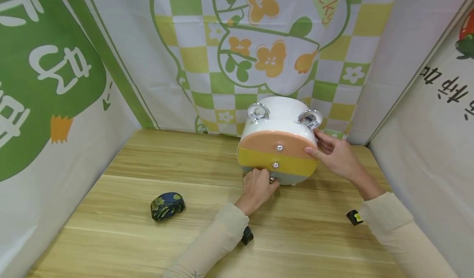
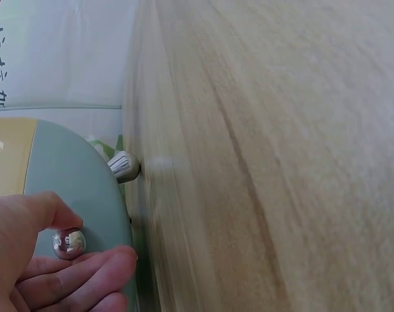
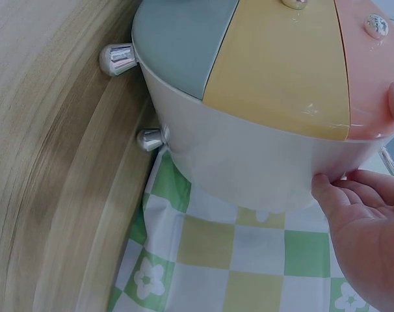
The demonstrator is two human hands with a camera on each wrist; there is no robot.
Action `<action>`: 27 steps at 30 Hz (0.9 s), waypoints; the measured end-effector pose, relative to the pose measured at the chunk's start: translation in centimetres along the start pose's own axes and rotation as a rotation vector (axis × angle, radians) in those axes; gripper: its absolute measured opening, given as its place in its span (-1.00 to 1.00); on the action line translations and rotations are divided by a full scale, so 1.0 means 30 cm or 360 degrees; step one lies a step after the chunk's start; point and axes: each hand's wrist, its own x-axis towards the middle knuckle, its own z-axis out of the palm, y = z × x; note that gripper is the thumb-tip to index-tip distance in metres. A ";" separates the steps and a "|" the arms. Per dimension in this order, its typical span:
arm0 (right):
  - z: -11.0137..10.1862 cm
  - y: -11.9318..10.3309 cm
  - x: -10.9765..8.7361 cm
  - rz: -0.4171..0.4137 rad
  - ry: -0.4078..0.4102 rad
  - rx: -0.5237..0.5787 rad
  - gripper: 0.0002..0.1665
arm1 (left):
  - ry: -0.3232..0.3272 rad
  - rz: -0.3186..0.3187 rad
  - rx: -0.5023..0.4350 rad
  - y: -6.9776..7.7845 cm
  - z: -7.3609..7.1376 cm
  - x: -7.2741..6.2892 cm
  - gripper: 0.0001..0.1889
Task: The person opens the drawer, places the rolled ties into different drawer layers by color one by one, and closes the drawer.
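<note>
Left hand [image 1: 256,188]: I've got it at the bottom green drawer [image 2: 70,188], thumb and fingers [image 2: 80,276] pinching the little chrome knob [image 2: 68,243] from either side.
Right hand [image 1: 335,156]: fingers [image 3: 359,214] laid flat and together along the box's white side, thumb on the peach drawer's [image 1: 277,143] edge. Not curled round anything, just pressing.
Box [image 1: 278,142]: round white drawer box, sitting between my two hands on the table [image 1: 185,212], at the back by the checked curtain [image 1: 222,64]. Peach drawer sits above my left fingers, yellow drawer [image 1: 275,162] under it, green one lowest, right at my fingertips.
Feet: one chrome foot [image 2: 123,166] just past my left fingertips, touching the wood.
Top: two shiny rings [image 1: 258,112], up by my right fingertips.
Pouch [image 1: 167,206]: dark floral thing, well off to the left of my left hand.
</note>
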 end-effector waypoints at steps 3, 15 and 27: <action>-0.001 0.000 0.000 -0.0005 0.0006 0.0007 -0.04 | 0.0002 0.0009 -0.0003 0.002 -0.003 -0.004 -0.46; 0.000 -0.003 -0.003 -0.0001 0.0004 -0.0006 -0.03 | -0.0049 0.0029 -0.0018 0.009 -0.022 -0.033 -0.44; 0.002 0.004 -0.001 -0.0011 0.0017 -0.0015 -0.03 | -0.0065 0.0112 -0.0021 0.008 -0.045 -0.091 -0.46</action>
